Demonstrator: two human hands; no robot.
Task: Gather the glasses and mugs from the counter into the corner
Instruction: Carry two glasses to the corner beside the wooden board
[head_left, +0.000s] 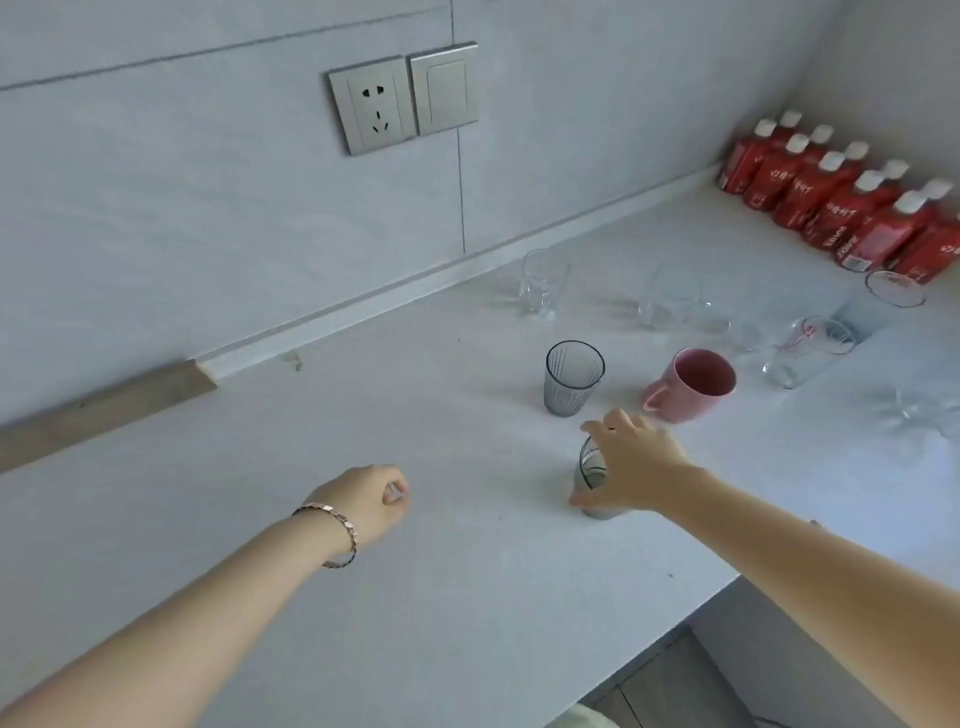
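Right hand (631, 462) grips ribbed grey glass (591, 475).

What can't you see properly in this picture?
Head view only:
- grey glass: mostly covered by the right hand.
- left hand: curled, so its palm is hidden.
- clear glasses: see-through and blurry, hard to count.
- red bottles: labels too small to read; the row runs off the right edge.

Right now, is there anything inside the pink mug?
The pink mug stands upright on the counter, its opening facing the camera. The visible inner wall looks bare, with nothing sticking out. Its near rim covers the bottom, so a little liquid can't be ruled out.
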